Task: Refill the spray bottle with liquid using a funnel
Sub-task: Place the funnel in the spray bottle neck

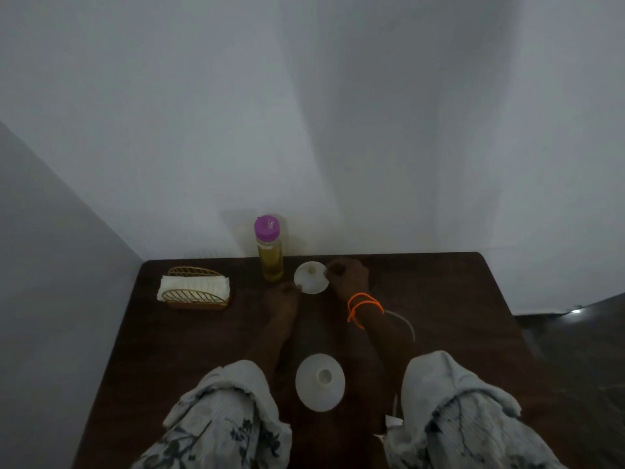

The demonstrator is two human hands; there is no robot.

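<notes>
A small white funnel point(311, 278) sits at the far middle of the dark wooden table point(439, 299), its wide mouth facing up. My left hand point(282, 299) pinches its near-left rim and my right hand point(346, 275), with orange threads on the wrist, pinches its right rim. Just left of the funnel stands a clear bottle of yellow liquid point(270, 255) with a purple cap on. The white spray bottle point(319, 382) stands close to me between my forearms, seen from above, its neck open. The dim light hides finer detail.
A gold wire holder with white napkins point(194, 292) stands at the far left of the table. A thin curved tube point(406, 324) lies right of my right forearm, and a small pale part point(392, 419) shows by my right sleeve. White walls close the back and left.
</notes>
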